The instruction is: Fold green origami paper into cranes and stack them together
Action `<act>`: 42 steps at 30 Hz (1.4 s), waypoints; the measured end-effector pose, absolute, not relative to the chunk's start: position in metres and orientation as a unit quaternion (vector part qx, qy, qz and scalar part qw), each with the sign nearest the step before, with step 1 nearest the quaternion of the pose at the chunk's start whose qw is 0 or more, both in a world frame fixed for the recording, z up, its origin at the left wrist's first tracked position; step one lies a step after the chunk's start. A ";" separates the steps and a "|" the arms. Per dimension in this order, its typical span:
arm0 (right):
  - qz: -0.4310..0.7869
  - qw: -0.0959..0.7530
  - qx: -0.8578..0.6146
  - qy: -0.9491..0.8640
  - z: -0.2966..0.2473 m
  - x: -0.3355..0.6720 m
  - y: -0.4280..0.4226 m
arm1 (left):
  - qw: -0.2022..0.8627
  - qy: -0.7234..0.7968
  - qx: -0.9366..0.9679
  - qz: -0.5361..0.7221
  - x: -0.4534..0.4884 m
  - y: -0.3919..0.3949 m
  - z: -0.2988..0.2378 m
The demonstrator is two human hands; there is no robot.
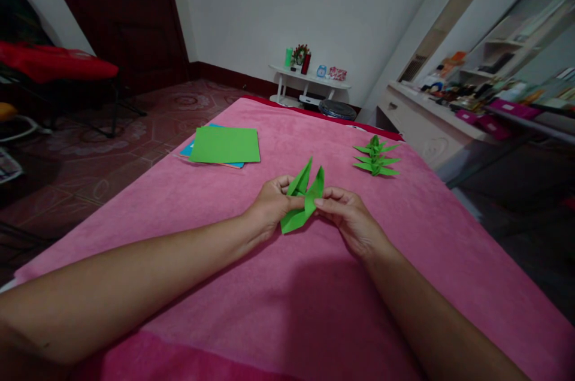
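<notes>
Forearms (135, 285) stretch over the pink cloth (215, 261) to the left hand (269, 206) and right hand (349, 218), both pinching the half-folded green paper (302, 204) just above it, where firm fingertips and matched edges would likely keep creases sharp.

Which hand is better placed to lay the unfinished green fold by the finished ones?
Probably right: the right hand pinches the unfinished green paper fold and lies nearer the finished green paper figures.

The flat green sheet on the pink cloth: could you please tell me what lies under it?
Under the green sheet a blue sheet peeks out at its left and near edges. Whether more sheets lie beneath is hidden.
</notes>
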State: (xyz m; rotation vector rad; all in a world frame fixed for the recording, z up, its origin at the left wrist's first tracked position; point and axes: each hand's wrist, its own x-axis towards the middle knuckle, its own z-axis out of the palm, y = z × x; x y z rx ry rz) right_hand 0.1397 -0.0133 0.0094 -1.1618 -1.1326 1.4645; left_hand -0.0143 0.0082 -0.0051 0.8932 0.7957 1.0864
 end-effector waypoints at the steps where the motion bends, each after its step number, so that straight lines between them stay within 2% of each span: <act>1: 0.595 0.460 -0.474 -0.458 0.009 0.140 -0.013 | 0.691 0.356 0.399 0.486 -0.014 0.008 -0.005; 19: 0.600 0.490 -0.452 -0.442 0.008 0.142 -0.012 | 0.735 0.332 0.342 0.483 -0.013 0.002 0.008; 30: 0.594 0.465 -0.457 -0.471 0.011 0.138 -0.015 | 0.696 0.377 0.369 0.488 -0.014 0.002 0.004; 37: 0.573 0.482 -0.472 -0.465 0.004 0.135 -0.015 | 0.635 0.395 0.421 0.513 -0.014 0.001 0.000; 42: 0.571 0.489 -0.476 -0.456 0.004 0.135 -0.014 | 0.655 0.387 0.405 0.507 -0.014 -0.001 0.002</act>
